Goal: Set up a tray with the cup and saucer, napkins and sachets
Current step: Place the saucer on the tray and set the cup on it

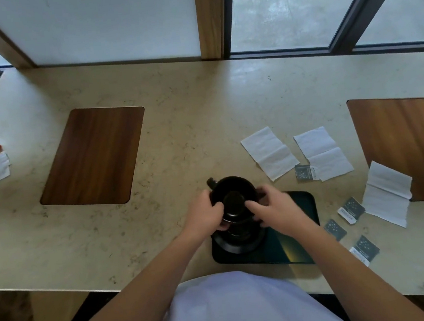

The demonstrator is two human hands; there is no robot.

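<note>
Head cam, both hands [239,213] wrapped round black cup [232,192], above tray [303,229]

1. I see open counter [176,127] left of the tray [300,203].
2. Right side is cluttered: napkins [269,152] and sachets [351,209] crowd my path.
3. The tray's right half lies bare.

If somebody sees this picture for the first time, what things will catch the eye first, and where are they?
First, the two hands, left hand and right hand, holding a black cup above a black saucer at the left end of the dark tray. Next, three white napkins and small dark sachets scattered on the counter right of the tray.
</note>
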